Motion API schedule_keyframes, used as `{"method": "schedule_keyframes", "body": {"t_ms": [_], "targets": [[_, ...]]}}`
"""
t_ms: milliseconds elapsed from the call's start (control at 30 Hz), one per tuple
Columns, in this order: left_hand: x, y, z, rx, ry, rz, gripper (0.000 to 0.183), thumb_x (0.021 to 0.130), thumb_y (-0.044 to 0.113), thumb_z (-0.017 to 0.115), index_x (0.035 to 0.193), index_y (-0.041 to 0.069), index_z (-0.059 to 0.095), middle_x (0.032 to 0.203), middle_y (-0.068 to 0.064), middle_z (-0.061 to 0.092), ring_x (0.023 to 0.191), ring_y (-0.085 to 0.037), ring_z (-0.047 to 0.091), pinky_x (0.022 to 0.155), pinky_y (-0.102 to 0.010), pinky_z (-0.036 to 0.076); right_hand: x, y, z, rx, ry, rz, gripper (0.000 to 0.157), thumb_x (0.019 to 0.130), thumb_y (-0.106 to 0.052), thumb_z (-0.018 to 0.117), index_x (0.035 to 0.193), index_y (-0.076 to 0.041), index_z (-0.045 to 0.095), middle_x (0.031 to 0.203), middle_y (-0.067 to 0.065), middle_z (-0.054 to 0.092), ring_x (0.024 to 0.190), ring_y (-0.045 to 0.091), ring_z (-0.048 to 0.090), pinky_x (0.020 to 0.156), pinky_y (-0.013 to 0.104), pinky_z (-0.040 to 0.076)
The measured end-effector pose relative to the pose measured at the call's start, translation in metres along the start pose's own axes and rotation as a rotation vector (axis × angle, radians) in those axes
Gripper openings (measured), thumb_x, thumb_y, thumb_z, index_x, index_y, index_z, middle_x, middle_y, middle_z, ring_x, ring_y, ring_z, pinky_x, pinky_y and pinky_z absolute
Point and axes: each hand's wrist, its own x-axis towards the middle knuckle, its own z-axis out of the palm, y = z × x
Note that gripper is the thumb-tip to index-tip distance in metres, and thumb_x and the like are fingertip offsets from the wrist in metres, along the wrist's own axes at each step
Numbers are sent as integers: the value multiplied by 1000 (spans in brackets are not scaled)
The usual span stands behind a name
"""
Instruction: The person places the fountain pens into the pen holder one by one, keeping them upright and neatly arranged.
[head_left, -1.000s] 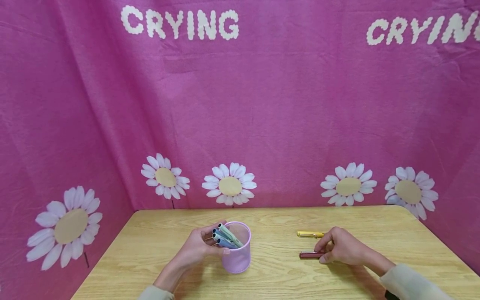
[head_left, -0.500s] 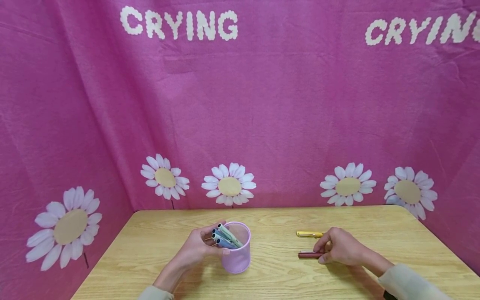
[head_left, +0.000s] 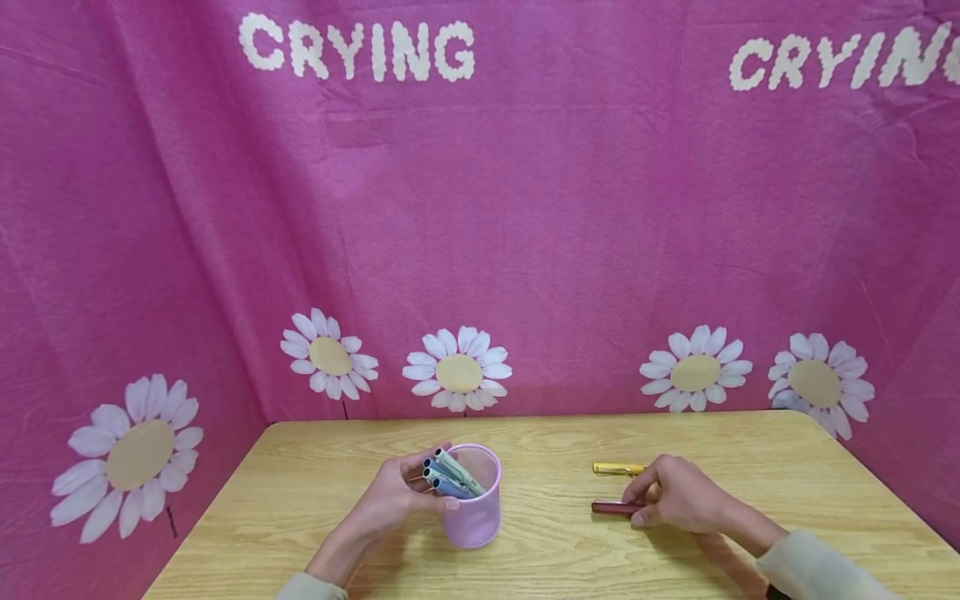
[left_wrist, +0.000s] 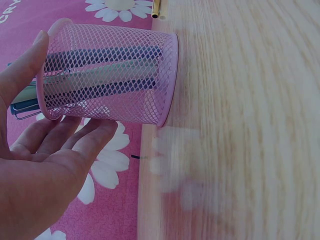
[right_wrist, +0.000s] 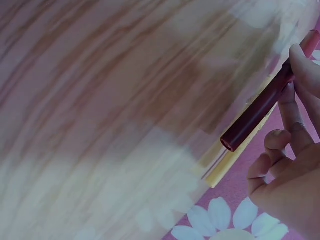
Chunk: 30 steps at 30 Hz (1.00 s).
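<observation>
A pink mesh pen cup (head_left: 477, 521) stands on the wooden table, holding several blue and pale green pens (head_left: 457, 477) that lean left over its rim. My left hand (head_left: 393, 496) holds the cup at its left side, thumb at the rim in front and fingers around behind. To the right, my right hand (head_left: 682, 498) pinches a dark red pen (right_wrist: 255, 117) between thumb and fingers, its free end pointing left, close over the table. Just beyond it a yellow pen (head_left: 615, 468) lies on the wood, its right end hidden behind the right hand.
The wooden table (head_left: 540, 550) ends at the back against a pink cloth (head_left: 570, 250) printed with white daisies and lettering. The same cloth hangs along the left and right sides.
My right hand has shifted slightly left with the dark red pen in its pinch. The left hand, the cup and the yellow pen stay where they were.
</observation>
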Motion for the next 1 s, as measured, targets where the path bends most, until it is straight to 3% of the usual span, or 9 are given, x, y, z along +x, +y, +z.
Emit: {"method": "schedule_keyframes", "body": {"t_ms": [367, 800, 1000], "targets": [[0, 1, 0, -7, -5, -5, 82, 79, -4, 89, 151, -8, 50, 151, -25, 54, 120, -30, 66, 102, -37, 56, 2, -12, -3, -25, 47, -44, 15, 77, -17, 93, 87, -23, 83, 81, -19, 71, 81, 8, 57, 73, 28, 48], [0, 0, 0, -11, -7, 12, 80, 80, -4, 89, 150, -9, 51, 154, -24, 52, 129, -35, 61, 104, -39, 54, 3, -27, -11, 32, 95, -29, 19, 77, -15, 93, 95, -14, 86, 94, -6, 78, 86, 10, 60, 73, 29, 49], [0, 0, 0, -16, -8, 9, 80, 80, -4, 89, 150, -9, 51, 154, -24, 52, 129, -35, 60, 104, -40, 54, 5, -35, -13, 50, 107, -29, 19, 78, -17, 92, 96, -16, 86, 94, -9, 78, 89, 7, 62, 76, 29, 51]]}}
